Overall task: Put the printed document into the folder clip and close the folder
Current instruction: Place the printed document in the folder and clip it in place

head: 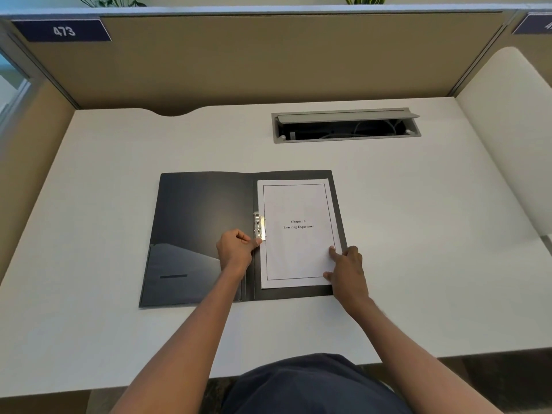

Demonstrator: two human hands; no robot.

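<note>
— Which way does the document (298,234) lie?

— Long axis running away from the person, top edge toward the partition (268,61). Its print reads upright from the person's seat: "Chapter 6, Learning Experience", inside a thin black border. It sits on the right half of the open folder (197,222), left edge tucked at the clip (259,226).

— And the folder?

— Spread flat, long axis likewise pointing away, spine down the middle. Dark, slightly glossy, with a slanted pocket (179,273) low on the left leaf. The clip is silver metal, running along the spine, at the middle of the document's left edge.

— The hands?

— The left hand (237,249) is curled into a loose fist, thumb tip pressed against the clip's near end. Whether the clip is fully clamped, I cannot tell. The right hand (348,270) has fingers bent, index finger pressing down on the page near its lower right edge, thumb touching the bottom right corner.

— The surface?

— A white desk (104,189), folder near its centre. Beyond it, a grey cable tray (346,125) set into the top, lid tilted up, cables inside. A tan partition runs behind and along the left side, with a blue tag (62,30) reading 473. Leaves of plants (116,0) show over the top.
</note>
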